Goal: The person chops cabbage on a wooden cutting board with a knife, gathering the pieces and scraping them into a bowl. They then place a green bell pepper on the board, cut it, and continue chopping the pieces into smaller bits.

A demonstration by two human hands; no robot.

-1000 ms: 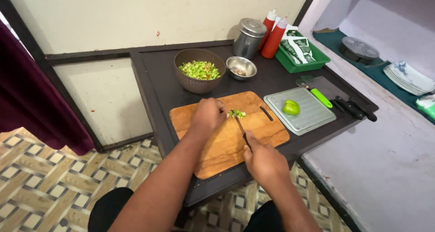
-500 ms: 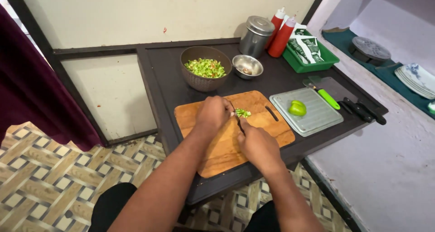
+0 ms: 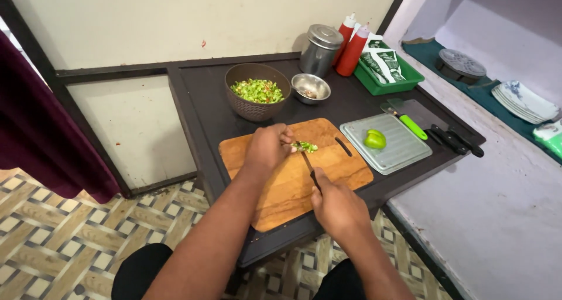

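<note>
A: Where's the green vegetable (image 3: 305, 146)?
B: Mid-frame on the wooden cutting board (image 3: 345, 171), left hand (image 3: 268, 148) fingers curled over it.
A: Right hand (image 3: 338, 206)?
B: Lower centre, clamped around the knife (image 3: 309, 166).

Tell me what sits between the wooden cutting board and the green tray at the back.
In the head view, a small steel bowl sits between the wooden cutting board and green tray, on dark table.

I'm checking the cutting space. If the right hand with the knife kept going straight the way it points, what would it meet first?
Probably the chopped green pieces at the knife tip, held by the left hand; depth is hard to judge.
</note>
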